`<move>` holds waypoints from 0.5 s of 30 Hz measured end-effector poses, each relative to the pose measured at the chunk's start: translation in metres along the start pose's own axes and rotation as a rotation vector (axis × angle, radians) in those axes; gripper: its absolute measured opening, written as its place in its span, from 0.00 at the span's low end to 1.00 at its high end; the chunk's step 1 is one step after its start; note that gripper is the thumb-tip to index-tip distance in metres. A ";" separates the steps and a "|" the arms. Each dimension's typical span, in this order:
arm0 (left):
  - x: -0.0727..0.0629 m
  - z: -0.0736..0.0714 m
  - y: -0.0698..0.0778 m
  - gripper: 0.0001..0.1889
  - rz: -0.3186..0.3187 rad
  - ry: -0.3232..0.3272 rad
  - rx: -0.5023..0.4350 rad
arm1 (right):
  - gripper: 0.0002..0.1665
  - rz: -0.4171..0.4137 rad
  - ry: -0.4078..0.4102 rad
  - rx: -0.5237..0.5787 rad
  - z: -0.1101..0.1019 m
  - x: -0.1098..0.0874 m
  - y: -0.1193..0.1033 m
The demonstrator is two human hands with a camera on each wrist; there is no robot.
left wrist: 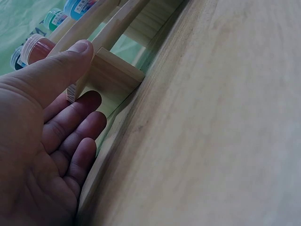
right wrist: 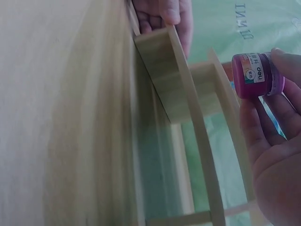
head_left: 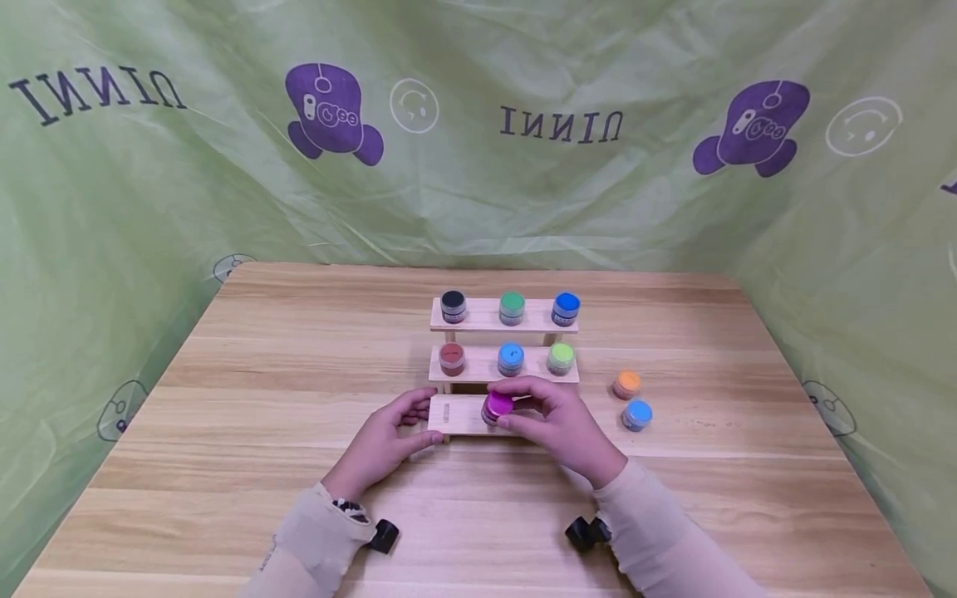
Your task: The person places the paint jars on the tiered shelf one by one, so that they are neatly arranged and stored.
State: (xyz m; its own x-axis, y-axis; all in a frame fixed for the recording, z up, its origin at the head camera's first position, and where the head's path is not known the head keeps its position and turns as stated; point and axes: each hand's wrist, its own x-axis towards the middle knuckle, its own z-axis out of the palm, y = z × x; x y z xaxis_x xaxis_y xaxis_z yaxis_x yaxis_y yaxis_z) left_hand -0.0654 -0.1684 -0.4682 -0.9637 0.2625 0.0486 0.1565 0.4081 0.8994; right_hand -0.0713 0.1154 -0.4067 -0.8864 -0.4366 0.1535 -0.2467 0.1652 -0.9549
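A small wooden rack [head_left: 467,409] with three stepped shelves stands on the table. My left hand [head_left: 385,436] holds the left end of its lowest shelf, thumb at the front edge and fingers round the side. My right hand [head_left: 564,423] pinches a purple paint jar [head_left: 498,405] by its lid, over the lowest shelf; in the right wrist view the label of the jar [right wrist: 254,75] faces out. The middle shelf carries a brown-red jar [head_left: 452,359], a light blue jar [head_left: 511,359] and a lime green jar [head_left: 561,358].
On the top shelf sit a black jar [head_left: 453,306], a green jar [head_left: 512,307] and a dark blue jar [head_left: 566,308]. An orange jar [head_left: 626,384] and another light blue jar [head_left: 637,414] stand on the table [head_left: 299,357] right of the rack. Green printed cloth [head_left: 463,199] hangs around the table.
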 end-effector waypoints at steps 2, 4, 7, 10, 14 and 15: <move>0.000 0.000 0.001 0.34 0.000 -0.001 0.001 | 0.20 0.015 -0.004 -0.019 0.004 0.002 0.000; 0.000 0.000 0.002 0.34 -0.001 -0.002 0.004 | 0.21 0.019 -0.010 -0.045 0.007 0.003 0.000; 0.000 0.000 0.003 0.34 -0.004 -0.006 0.007 | 0.21 0.027 -0.019 -0.068 0.012 0.005 0.000; 0.000 -0.001 0.004 0.34 -0.008 -0.007 0.013 | 0.21 0.034 -0.031 -0.055 0.017 0.008 0.001; -0.001 -0.001 0.007 0.34 -0.014 -0.010 0.014 | 0.21 0.049 -0.042 -0.027 0.023 0.011 0.002; -0.001 -0.001 0.007 0.34 -0.015 -0.011 0.013 | 0.21 0.050 -0.045 -0.020 0.024 0.012 0.003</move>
State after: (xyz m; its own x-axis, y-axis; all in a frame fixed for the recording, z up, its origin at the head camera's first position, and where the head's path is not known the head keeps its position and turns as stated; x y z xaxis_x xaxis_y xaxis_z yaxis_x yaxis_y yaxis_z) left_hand -0.0638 -0.1668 -0.4612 -0.9635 0.2658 0.0309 0.1455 0.4235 0.8941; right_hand -0.0730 0.0896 -0.4135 -0.8794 -0.4667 0.0941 -0.2111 0.2051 -0.9557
